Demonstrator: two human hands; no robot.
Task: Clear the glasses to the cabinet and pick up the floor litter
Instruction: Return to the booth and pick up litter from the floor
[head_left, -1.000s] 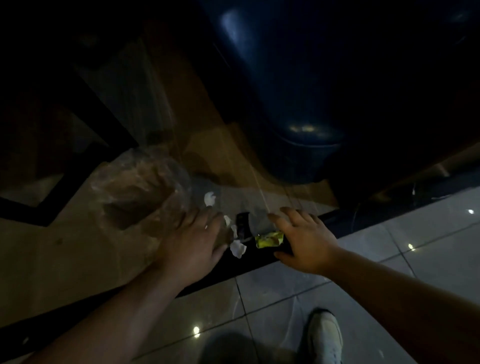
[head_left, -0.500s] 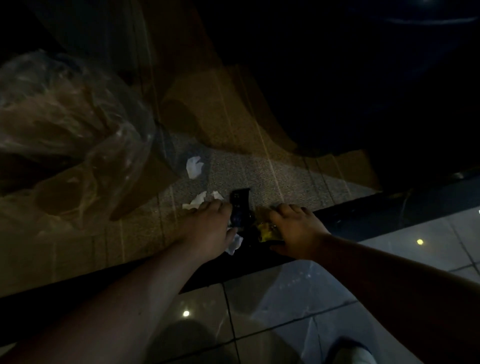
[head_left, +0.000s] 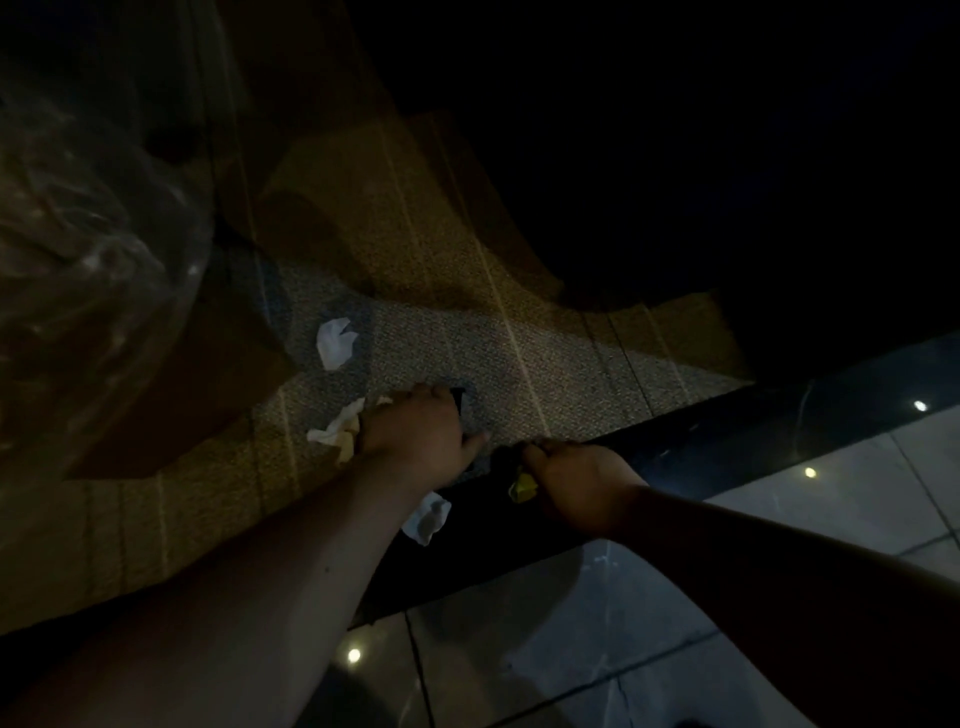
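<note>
Litter lies on a patterned carpet in dim light. My left hand is curled over a small black object, of which only an edge shows, with crumpled white tissue just left of its fingers. Another white tissue lies farther up the carpet, and a third tissue sits under my left wrist on the dark strip. My right hand is closed on a yellow wrapper at the carpet's edge. No glasses are visible.
A clear plastic bag bulges at the upper left. A dark threshold strip separates the carpet from glossy floor tiles. Dark furniture fills the upper right.
The view has drawn closer to the floor. My right hand has closed on the yellow wrapper and pulled it back slightly; my left hand has settled over the black object.
</note>
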